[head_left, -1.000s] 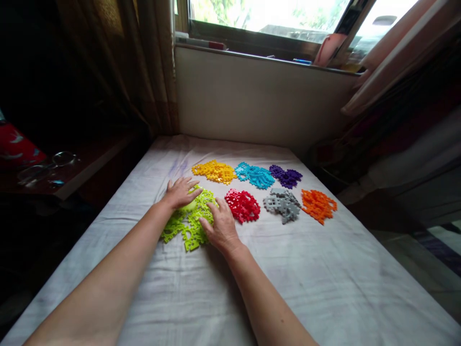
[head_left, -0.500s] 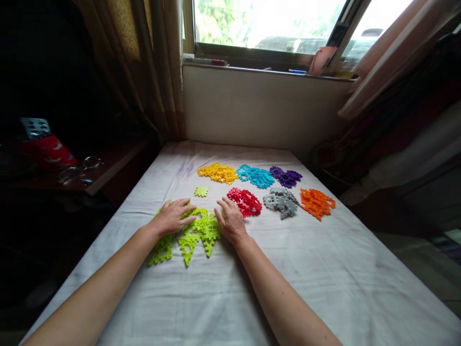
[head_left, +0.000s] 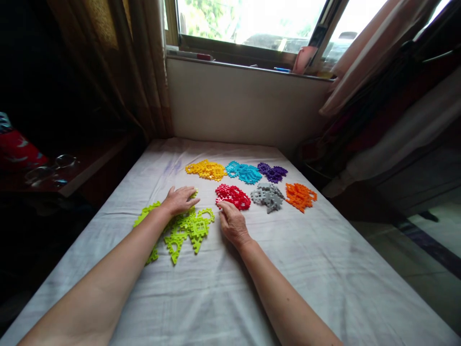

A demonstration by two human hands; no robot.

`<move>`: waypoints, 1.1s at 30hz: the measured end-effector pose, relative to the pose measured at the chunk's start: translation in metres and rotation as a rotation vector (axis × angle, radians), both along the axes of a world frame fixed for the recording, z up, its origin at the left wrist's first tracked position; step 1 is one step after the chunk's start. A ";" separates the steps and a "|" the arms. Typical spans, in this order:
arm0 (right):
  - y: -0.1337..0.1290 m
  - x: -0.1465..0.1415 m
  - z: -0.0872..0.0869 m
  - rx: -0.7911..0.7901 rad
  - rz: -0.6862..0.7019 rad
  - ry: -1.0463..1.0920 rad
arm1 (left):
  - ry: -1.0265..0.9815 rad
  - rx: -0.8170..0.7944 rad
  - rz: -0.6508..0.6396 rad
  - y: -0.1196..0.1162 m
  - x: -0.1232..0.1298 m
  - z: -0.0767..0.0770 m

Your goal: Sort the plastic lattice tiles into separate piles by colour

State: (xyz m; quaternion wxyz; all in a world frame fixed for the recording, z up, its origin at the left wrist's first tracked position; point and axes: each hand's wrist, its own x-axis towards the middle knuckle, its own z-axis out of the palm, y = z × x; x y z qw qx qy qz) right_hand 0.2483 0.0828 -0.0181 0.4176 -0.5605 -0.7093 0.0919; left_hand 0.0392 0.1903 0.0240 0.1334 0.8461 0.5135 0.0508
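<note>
Head view: I see left hand [head_left: 181,200], fingers extended, over lime-green toothed pieces [head_left: 191,221], left of centre; right hand [head_left: 234,225], fingers curled (whether holding anything, I cannot tell), beside red pile [head_left: 235,194] mid-frame.

Well left of the left hand [head_left: 181,199]: glasses [head_left: 54,168] and red patterned thing [head_left: 18,150] on dark side table [head_left: 93,157]. Beyond it, leftward: brown curtain [head_left: 144,81]. Beyond both hands: window [head_left: 248,21], pink object [head_left: 304,58] on sill [head_left: 230,64]. Right of right hand [head_left: 234,224], farther out: hanging cloth [head_left: 374,57].
</note>
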 end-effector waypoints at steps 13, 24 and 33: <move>-0.032 -0.032 0.010 -0.100 0.208 -0.201 | -1.456 0.036 0.744 -0.045 -0.138 0.007; -0.014 -0.043 0.036 -0.181 0.270 0.020 | -2.058 -0.268 0.901 -0.043 -0.155 0.010; 0.072 -0.086 0.023 -0.225 0.080 0.173 | -2.077 -0.275 0.917 -0.041 -0.160 0.009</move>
